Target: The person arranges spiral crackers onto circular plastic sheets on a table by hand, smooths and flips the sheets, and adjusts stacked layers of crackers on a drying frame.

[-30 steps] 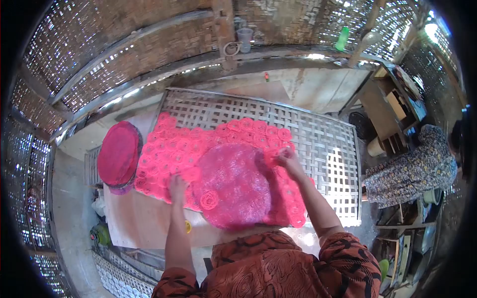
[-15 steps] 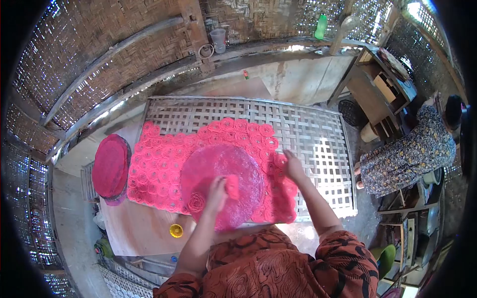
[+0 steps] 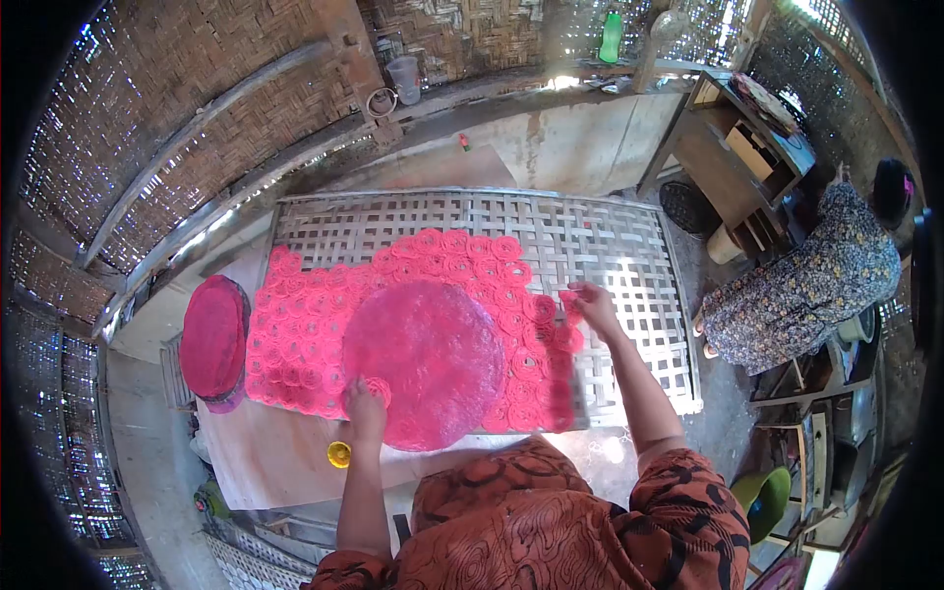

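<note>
Pink round lacy pieces (image 3: 295,334) lie in rows over a woven bamboo rack (image 3: 629,265). On top of them rests a large round pink-purple sheet (image 3: 423,354). My left hand (image 3: 366,408) is at the sheet's lower left edge, its fingers closed on a pink lacy piece (image 3: 377,391). At the right end of the rows, my right hand (image 3: 595,307) pinches another pink piece (image 3: 570,303) just above the bare weave.
A stack of dark pink discs (image 3: 213,337) sits at the left. A yellow round object (image 3: 338,454) lies on the board (image 3: 265,452). Another person (image 3: 806,280) in a flowered garment stands at the right, near a wooden cabinet (image 3: 728,167).
My left hand has moved from over the round sheet to its lower left edge. My right hand has a pink piece at the row's end. The view has shifted a little.
</note>
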`<state>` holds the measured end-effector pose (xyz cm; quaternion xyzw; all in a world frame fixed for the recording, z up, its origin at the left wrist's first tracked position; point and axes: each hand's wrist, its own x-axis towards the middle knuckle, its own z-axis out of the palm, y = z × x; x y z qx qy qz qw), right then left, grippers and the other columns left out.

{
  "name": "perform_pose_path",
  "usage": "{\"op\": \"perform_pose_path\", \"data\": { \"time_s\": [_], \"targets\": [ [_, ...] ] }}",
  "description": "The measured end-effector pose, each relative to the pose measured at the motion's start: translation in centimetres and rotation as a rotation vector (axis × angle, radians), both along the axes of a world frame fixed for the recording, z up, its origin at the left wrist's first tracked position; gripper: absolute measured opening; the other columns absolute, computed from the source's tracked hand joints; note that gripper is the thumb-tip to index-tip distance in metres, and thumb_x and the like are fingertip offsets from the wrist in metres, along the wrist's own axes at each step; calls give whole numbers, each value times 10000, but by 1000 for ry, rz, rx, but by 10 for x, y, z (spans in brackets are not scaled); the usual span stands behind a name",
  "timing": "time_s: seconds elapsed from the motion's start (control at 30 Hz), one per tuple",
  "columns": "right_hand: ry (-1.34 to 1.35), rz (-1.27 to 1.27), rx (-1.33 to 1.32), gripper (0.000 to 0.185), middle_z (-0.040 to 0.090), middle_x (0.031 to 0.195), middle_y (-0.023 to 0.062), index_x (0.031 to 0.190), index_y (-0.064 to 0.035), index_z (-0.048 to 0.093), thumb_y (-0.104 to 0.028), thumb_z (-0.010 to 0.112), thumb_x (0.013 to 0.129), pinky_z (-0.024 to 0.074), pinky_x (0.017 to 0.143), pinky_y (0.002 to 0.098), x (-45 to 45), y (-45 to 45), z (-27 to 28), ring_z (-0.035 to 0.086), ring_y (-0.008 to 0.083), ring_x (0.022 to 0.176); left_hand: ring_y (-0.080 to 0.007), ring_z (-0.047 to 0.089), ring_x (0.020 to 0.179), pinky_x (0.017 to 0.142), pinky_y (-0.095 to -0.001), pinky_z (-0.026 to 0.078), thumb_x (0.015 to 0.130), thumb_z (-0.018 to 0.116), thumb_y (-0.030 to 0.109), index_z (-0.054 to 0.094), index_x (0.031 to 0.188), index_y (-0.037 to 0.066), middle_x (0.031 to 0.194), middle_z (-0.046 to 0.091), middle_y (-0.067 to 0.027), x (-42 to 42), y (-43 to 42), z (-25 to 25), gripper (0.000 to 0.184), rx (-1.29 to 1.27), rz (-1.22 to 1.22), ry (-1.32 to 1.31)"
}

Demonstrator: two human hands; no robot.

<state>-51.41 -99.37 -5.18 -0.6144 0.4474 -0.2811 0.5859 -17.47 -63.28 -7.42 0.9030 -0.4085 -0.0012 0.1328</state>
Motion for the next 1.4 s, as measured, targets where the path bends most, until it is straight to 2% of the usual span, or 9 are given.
{"op": "perform_pose_path", "data": {
  "time_s": [0.17, 0.27, 0.33, 0.4, 0.57, 0.67, 1.0, 1.23, 1.4],
  "targets": [
    [95, 20, 116, 316, 649, 1038, 144, 1156, 0, 563, -33, 591, 843, 505, 739, 285, -10, -16, -53, 632, 187, 876, -374, 546, 1046, 903, -417, 440, 813, 590, 139, 513, 1151, -39, 1075, 584, -233, 21, 23, -15, 390, 101, 111, 149],
    [672, 194, -728, 440, 627, 1051, 221, 1203, -5, 533, -155, 646, 805, 491, 807, 354, -1, 1, -48, 623, 308, 983, -357, 616, 882, 773, -441, 486, 807, 601, 145, 576, 1018, -10, 909, 634, -201, 25, 26, -21, 264, -166, 230, 398],
    [616, 158, -822, 406, 634, 1021, 218, 1179, -17, 558, -140, 624, 798, 493, 808, 385, 23, 35, -15, 625, 336, 944, -346, 626, 827, 730, -442, 490, 806, 601, 147, 592, 948, 3, 849, 638, -186, 31, 28, -25, 203, -163, 163, 307],
    [478, 227, -598, 393, 638, 1009, 207, 1150, -12, 571, -181, 630, 799, 507, 794, 405, 56, 70, 6, 631, 342, 889, -332, 633, 761, 679, -428, 495, 808, 590, 151, 620, 819, 25, 780, 638, -171, 36, 27, -27, 130, -203, 111, 230],
    [-209, 405, 981, 364, 639, 925, 90, 1018, 32, 593, -312, 592, 899, 543, 696, 302, 136, 167, 9, 624, 192, 753, -355, 598, 729, 669, -436, 479, 799, 569, 101, 602, 805, 14, 764, 600, -181, -30, -22, 35, 93, -217, -32, 285],
    [-229, 432, 1135, 232, 634, 908, 106, 1011, 23, 601, -177, 595, 895, 544, 659, 277, 155, 189, 17, 625, 173, 740, -360, 587, 806, 691, -437, 466, 799, 555, 74, 599, 838, 24, 836, 591, -200, -88, -44, 42, 77, -188, -278, 400],
    [159, 308, -166, 335, 651, 821, 69, 1134, -47, 596, 24, 590, 807, 497, 550, 262, 91, 43, 13, 607, 131, 623, -351, 459, 1131, 938, -484, 382, 738, 702, 202, 523, 1173, 92, 1236, 470, -126, -78, -1, 48, 483, -16, -277, 231],
    [-30, 166, -41, 367, 648, 838, 93, 1211, -33, 542, 52, 529, 854, 506, 581, 257, 66, -38, 14, 619, 124, 712, -340, 335, 1265, 1034, -536, 261, 688, 748, 291, 503, 1210, 135, 1309, 403, -117, -130, -17, 14, 598, 65, -545, 84],
    [-83, 93, 56, 325, 660, 902, 98, 1181, -31, 567, 14, 540, 860, 523, 697, 291, 54, -69, -64, 637, 156, 821, -336, 370, 1246, 1045, -512, 262, 699, 745, 236, 585, 1003, 119, 1290, 442, -94, -122, -23, 31, 363, 1, -531, 275]
  ]
}}
